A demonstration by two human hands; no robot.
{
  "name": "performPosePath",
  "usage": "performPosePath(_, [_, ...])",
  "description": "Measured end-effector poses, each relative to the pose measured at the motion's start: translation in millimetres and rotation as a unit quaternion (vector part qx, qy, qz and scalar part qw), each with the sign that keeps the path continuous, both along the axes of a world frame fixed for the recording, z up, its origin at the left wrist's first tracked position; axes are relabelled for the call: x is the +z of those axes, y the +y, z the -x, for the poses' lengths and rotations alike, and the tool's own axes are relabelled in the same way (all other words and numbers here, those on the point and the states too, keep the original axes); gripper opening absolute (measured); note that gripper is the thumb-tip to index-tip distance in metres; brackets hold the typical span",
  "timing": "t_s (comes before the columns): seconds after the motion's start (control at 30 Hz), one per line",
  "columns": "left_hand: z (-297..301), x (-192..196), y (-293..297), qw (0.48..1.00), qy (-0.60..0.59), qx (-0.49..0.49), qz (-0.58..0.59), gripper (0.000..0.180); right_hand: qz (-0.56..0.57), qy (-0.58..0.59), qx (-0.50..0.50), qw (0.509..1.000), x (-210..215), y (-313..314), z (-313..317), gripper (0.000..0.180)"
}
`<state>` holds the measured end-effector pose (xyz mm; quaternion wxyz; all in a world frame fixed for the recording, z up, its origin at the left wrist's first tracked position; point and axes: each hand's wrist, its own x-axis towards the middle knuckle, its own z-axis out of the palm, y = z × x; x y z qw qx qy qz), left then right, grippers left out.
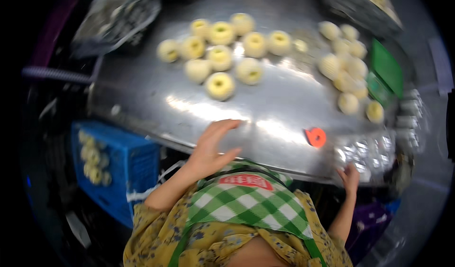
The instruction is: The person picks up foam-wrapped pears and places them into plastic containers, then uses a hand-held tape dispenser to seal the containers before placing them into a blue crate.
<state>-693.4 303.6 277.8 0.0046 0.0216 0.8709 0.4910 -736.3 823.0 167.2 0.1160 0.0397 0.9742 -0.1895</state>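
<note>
My left hand (213, 148) hovers at the near edge of the metal table (279, 96), thumb and fingers apart, holding nothing. Ahead of it lies a group of round, pale yellow fruits (220, 86) in foam net sleeves; their exact kind is hard to tell. At the right, my right hand (350, 178) grips the near edge of a clear plastic tray (362, 153) with moulded hollows; its fingertips are slightly blurred. An orange ring-shaped object (315, 137) rests on the table between my hands, nearer the right one.
More foam-sleeved fruits (348, 104) are heaped at the right, beside a green container (385, 72). Further clear trays (410, 120) stand at the right edge. Plastic bags (118, 13) occupy the far left. Below the table, a blue crate (118, 158) holds several fruits.
</note>
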Motion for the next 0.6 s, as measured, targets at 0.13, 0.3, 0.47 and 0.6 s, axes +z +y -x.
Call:
performPosePath(0.13, [-11.2,0.5,-15.3,0.999,-0.010,0.013,0.037,0.048,0.182,-0.038,-0.030,0.982,10.2,26.2,2.8,0.024])
performPosePath(0.3, [-35.6,-19.8,-25.5,0.998,-0.007,0.043,0.045,0.042,0.311,-0.072,-0.064,0.945,55.2,40.3,15.1,0.012])
performPosePath(0.47, [-43.4,-21.4,-22.4,0.998,-0.023,0.052,0.011,0.040,0.215,0.036,-0.100,0.971,75.5,23.6,10.7,0.031])
performPosePath(0.6, [-41.3,-20.8,-18.5,0.999,-0.025,0.041,0.005,0.038,-0.140,0.169,0.017,0.975,67.7,31.6,18.3,0.023])
